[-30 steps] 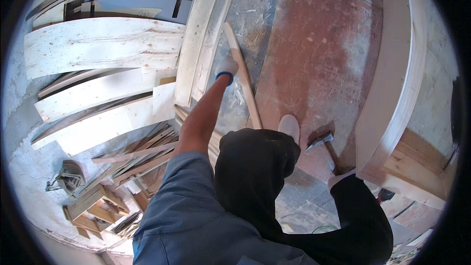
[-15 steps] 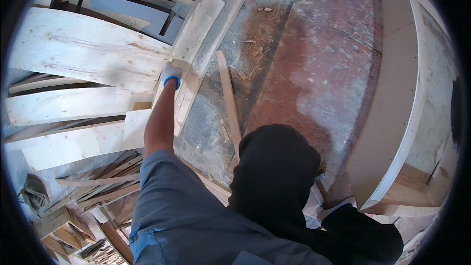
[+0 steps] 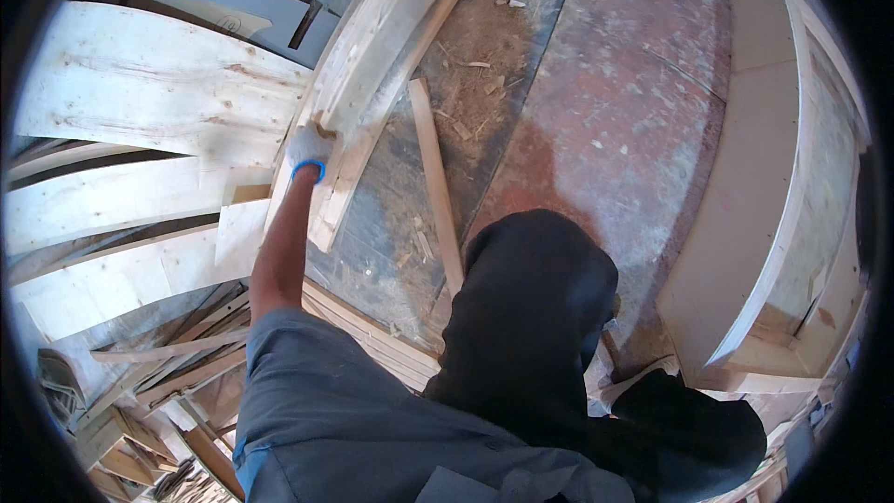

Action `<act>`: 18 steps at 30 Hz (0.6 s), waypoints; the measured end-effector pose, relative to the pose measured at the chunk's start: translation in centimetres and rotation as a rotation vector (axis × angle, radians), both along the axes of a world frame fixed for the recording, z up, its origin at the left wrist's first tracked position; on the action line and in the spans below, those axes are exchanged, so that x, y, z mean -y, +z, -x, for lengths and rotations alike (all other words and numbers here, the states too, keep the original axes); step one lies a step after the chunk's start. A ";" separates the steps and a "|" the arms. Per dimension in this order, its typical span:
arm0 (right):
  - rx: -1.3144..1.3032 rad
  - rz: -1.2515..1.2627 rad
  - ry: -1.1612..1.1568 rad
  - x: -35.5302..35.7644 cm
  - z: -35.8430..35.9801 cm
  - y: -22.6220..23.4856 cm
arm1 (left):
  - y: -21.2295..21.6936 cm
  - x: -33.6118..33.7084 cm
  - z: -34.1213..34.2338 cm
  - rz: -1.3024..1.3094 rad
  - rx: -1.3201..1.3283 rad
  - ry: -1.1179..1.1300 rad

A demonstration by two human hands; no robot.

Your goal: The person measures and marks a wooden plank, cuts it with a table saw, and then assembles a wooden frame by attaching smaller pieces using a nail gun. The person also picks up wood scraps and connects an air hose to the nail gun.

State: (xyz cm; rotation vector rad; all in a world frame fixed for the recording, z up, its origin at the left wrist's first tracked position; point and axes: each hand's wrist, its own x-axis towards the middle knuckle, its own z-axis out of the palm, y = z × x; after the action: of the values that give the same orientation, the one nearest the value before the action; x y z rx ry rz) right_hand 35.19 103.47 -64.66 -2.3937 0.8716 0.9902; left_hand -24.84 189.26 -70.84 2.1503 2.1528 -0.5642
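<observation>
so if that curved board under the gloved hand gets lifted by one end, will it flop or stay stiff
Probably stiff: the curved board looks like thick pale sawn timber. Likely awkward and end-heavy, since it is long and the left hand grips near its lower end only. It may drag the boards stacked against it; rough faces suggest little slipping.

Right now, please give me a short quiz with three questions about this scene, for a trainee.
1. True or false: the left hand wears a glove.
2. What does the left hand grip? A) hammer B) curved plank C) bucket
3. Fill in: the thin wooden strip lies on the ____.

Key: 1 true, a white and blue glove. 2 B. 3 floor. The right hand is hidden behind the dark-clothed knee.
</observation>
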 end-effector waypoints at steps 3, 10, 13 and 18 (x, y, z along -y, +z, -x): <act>0.007 -0.036 0.002 -0.2 -0.7 0.1 | -2.1 3.3 2.6 -0.137 0.184 -0.028; 0.131 -0.107 -0.032 1.0 -3.1 1.5 | 1.9 4.6 -3.7 -0.056 0.144 -0.107; 0.264 -0.164 -0.026 1.6 -6.5 3.4 | 5.4 4.1 -8.8 -0.110 0.254 -0.246; 0.683 -0.427 0.251 -3.9 -15.8 9.5 | 11.6 4.7 -18.6 -0.057 0.409 -0.454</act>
State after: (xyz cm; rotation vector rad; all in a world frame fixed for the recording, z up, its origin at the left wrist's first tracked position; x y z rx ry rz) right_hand 51.02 107.34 -55.17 -2.2428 0.0990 0.3225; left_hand -6.22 184.53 -59.20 2.5243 1.5001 -0.0573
